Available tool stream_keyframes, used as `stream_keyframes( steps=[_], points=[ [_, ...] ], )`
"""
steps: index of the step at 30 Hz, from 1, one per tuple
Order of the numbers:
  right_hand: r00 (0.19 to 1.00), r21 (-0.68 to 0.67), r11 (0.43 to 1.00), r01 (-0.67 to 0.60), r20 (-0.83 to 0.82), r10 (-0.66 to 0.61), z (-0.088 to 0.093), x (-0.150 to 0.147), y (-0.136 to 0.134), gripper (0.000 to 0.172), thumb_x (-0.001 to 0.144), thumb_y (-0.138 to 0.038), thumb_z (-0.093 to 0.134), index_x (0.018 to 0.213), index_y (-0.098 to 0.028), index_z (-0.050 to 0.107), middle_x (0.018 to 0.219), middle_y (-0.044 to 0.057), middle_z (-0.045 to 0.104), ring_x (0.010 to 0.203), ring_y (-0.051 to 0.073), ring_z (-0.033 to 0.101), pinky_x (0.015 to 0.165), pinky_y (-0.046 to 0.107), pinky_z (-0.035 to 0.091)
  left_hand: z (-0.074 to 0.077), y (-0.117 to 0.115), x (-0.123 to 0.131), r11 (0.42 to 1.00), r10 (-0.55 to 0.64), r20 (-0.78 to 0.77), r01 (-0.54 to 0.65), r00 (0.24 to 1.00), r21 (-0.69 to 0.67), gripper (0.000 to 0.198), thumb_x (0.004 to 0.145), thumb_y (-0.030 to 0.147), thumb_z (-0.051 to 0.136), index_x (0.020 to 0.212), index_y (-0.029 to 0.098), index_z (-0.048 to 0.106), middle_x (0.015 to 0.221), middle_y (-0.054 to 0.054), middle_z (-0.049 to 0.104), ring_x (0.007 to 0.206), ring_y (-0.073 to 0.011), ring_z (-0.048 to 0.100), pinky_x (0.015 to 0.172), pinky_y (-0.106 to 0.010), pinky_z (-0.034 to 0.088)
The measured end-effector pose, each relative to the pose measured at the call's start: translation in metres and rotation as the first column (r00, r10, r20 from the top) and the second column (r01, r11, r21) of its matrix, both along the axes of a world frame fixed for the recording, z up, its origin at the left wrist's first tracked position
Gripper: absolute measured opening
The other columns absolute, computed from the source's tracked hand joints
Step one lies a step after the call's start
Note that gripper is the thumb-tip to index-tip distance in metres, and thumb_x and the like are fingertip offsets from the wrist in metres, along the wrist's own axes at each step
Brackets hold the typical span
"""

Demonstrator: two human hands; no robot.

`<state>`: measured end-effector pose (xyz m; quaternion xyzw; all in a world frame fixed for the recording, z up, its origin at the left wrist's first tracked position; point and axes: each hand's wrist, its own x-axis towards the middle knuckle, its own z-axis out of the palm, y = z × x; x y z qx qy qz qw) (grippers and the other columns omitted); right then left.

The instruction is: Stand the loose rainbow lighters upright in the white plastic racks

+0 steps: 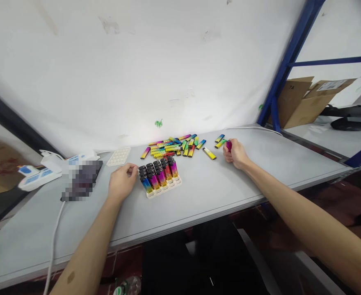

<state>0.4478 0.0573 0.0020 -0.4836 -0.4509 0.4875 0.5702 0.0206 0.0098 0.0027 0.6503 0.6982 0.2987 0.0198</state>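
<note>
A white slotted tray (165, 189) on the grey table (199, 192) holds several upright rainbow-coloured lighters (157, 174) with black tops. My left hand (122, 182) rests on the table against the tray's left side, fingers curled, touching it. My right hand (236, 153) is closed in a fist round a magenta lighter (229, 144) to the right of a loose pile of rainbow lighters (174, 146) lying flat behind the tray. A few stray lighters (209, 153) lie between the pile and my right hand.
An empty white slotted tray (119, 156) lies left of the pile. At far left sit a white power strip (39, 177), a blurred dark object (82, 180) and a white cable (54, 241). Blue shelving (283, 69) with cardboard boxes (303, 100) stands at right.
</note>
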Motion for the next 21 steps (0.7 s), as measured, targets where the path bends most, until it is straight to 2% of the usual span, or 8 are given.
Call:
stream_keyframes(
  steps=[9, 13, 15, 17, 19, 21],
  points=[
    [1.0, -0.009, 1.0, 0.003, 0.009, -0.003, 0.0, 0.0, 0.0, 0.04, 0.091, -0.05, 0.04, 0.059, -0.025, 0.034, 0.042, -0.008, 0.023, 0.036, 0.008, 0.014, 0.037, 0.023, 0.012, 0.0, -0.001, 0.0, 1.0, -0.003, 0.01, 0.003, 1.0, 0.012, 0.03, 0.087, 0.041, 0.048, 0.095, 0.023, 0.071, 0.092, -0.004, 0.077, 0.088, -0.0227, 0.069, 0.09, -0.033, 0.05],
    [1.0, -0.033, 0.999, -0.019, -0.025, 0.018, 0.002, -0.009, -0.003, 0.046, 0.093, -0.06, 0.035, 0.063, -0.024, 0.038, 0.044, -0.008, 0.023, 0.037, 0.009, 0.015, 0.038, 0.023, 0.013, -0.001, 0.001, -0.001, 1.0, 0.001, 0.006, -0.001, 1.0, 0.009, 0.031, 0.087, 0.041, 0.047, 0.095, 0.023, 0.071, 0.093, -0.005, 0.077, 0.088, -0.0229, 0.069, 0.09, -0.034, 0.05],
    [0.997, -0.008, 0.998, -0.066, -0.046, 0.065, 0.002, -0.019, -0.008, 0.049, 0.092, -0.065, 0.034, 0.07, -0.023, 0.046, 0.049, -0.006, 0.032, 0.038, 0.009, 0.024, 0.038, 0.023, 0.02, -0.001, 0.001, -0.001, 1.0, 0.002, 0.0, -0.002, 1.0, 0.005, 0.032, 0.087, 0.041, 0.047, 0.095, 0.023, 0.071, 0.093, -0.005, 0.077, 0.088, -0.0232, 0.069, 0.09, -0.034, 0.05],
    [0.992, 0.055, 0.992, -0.115, -0.042, 0.118, 0.003, -0.032, -0.014, 0.046, 0.092, -0.065, 0.04, 0.079, -0.022, 0.053, 0.06, -0.003, 0.046, 0.045, 0.011, 0.041, 0.044, 0.025, 0.034, 0.0, 0.001, -0.001, 1.0, 0.009, -0.008, -0.009, 1.0, 0.003, 0.032, 0.087, 0.041, 0.047, 0.095, 0.023, 0.071, 0.093, -0.005, 0.077, 0.088, -0.0233, 0.069, 0.089, -0.035, 0.05],
    [0.984, 0.105, 0.979, -0.176, 0.015, 0.176, 0.005, -0.047, -0.024, 0.041, 0.091, -0.061, 0.049, 0.085, -0.022, 0.057, 0.074, 0.001, 0.057, 0.059, 0.014, 0.055, 0.058, 0.028, 0.047, 0.001, 0.001, 0.0, 1.0, 0.015, -0.008, -0.015, 1.0, 0.001, 0.032, 0.087, 0.041, 0.047, 0.095, 0.023, 0.072, 0.093, -0.005, 0.077, 0.088, -0.0232, 0.069, 0.089, -0.035, 0.05],
    [0.959, 0.138, 0.955, -0.264, 0.141, 0.245, 0.009, -0.061, -0.037, 0.038, 0.091, -0.058, 0.055, 0.086, -0.021, 0.061, 0.083, 0.003, 0.063, 0.071, 0.016, 0.061, 0.072, 0.03, 0.05, 0.002, 0.0, 0.001, 1.0, 0.015, -0.006, -0.015, 1.0, -0.001, 0.032, 0.087, 0.041, 0.047, 0.095, 0.023, 0.071, 0.094, -0.005, 0.077, 0.088, -0.023, 0.07, 0.089, -0.034, 0.051]
  ],
)
